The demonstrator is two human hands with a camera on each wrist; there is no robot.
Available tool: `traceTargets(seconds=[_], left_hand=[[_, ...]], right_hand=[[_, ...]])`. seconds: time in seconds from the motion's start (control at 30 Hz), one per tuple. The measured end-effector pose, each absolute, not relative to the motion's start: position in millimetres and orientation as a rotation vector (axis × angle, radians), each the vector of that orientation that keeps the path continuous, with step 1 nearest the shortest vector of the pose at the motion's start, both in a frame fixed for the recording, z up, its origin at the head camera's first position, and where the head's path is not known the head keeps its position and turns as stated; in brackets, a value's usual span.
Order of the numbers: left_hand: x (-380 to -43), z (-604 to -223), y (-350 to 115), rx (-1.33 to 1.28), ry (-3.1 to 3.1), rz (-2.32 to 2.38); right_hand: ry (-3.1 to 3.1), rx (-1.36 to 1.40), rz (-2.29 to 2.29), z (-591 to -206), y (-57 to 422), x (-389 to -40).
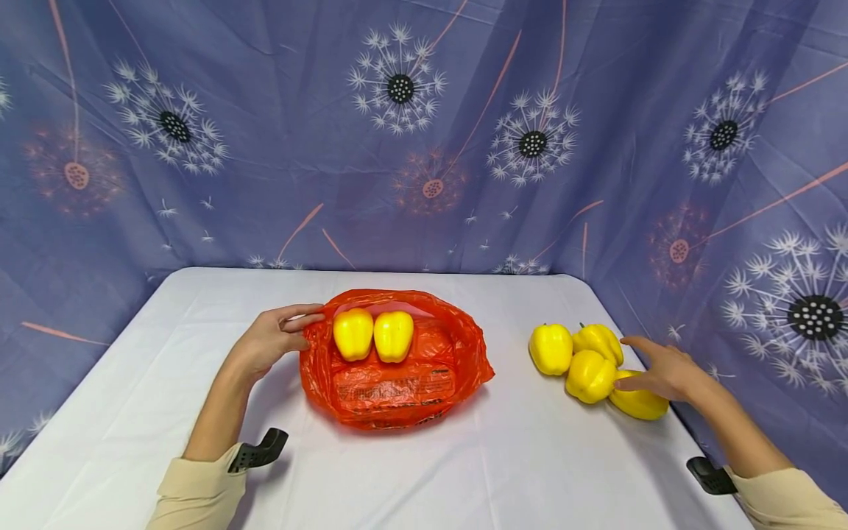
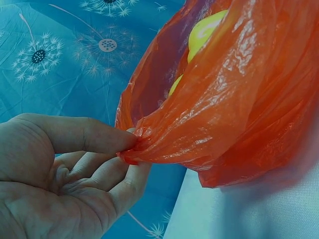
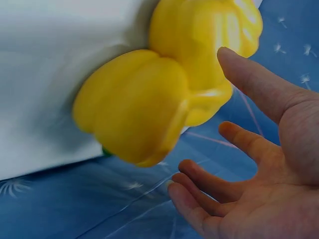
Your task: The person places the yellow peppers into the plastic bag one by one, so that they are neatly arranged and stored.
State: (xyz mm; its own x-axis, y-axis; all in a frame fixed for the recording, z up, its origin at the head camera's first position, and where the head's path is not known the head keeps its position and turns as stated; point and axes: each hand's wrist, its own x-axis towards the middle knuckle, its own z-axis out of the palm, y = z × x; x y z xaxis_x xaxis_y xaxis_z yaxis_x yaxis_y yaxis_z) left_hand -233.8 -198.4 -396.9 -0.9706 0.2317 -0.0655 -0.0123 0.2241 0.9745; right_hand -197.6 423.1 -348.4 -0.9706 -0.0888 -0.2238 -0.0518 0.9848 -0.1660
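Note:
A red plastic bag point(image 1: 397, 412) lies with its mouth spread wide, and two yellow bell peppers point(image 1: 394, 337) sit side by side in it. My left hand point(image 1: 268, 340) pinches the bag's left rim between thumb and fingers; the left wrist view shows the gathered plastic point(image 2: 142, 144) there. At the right, my right hand point(image 1: 669, 372) is beside a cluster of several yellow bell peppers point(image 1: 590, 376), thumb and fingers spread and holding nothing. In the right wrist view, the nearest yellow pepper point(image 3: 134, 107) is just off the fingertips point(image 3: 229, 130).
A white cloth covers the table point(image 1: 530, 471). Behind it and along both sides hangs a blue-purple curtain point(image 1: 298, 147) with a dandelion print. Dark wrist straps with camera mounts point(image 1: 260, 450) are on both forearms.

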Motion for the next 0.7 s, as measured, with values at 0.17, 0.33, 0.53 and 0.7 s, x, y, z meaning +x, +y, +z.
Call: traceTargets(seconds=[0.17,0.33,0.53,0.7], left_hand=[[-233.6,-396.0,-197.4,0.216,2.291,1.839],[-232.9,-395.4,-197.1,0.210,2.298,1.835],[-232.9,-395.8,-197.4,0.205,2.295,1.837],[-232.6,-395.9,-197.3,0.200,2.292,1.839]], right_hand=[[2.901,-0.089,-0.192,-353.3,432.0,-194.0],[2.860,-0.050,-0.206,-357.7,435.4,-192.0],[2.852,-0.039,-0.186,-363.5,433.9,-189.9],[2.857,-0.031,-0.180,-366.7,433.3,-188.0]])
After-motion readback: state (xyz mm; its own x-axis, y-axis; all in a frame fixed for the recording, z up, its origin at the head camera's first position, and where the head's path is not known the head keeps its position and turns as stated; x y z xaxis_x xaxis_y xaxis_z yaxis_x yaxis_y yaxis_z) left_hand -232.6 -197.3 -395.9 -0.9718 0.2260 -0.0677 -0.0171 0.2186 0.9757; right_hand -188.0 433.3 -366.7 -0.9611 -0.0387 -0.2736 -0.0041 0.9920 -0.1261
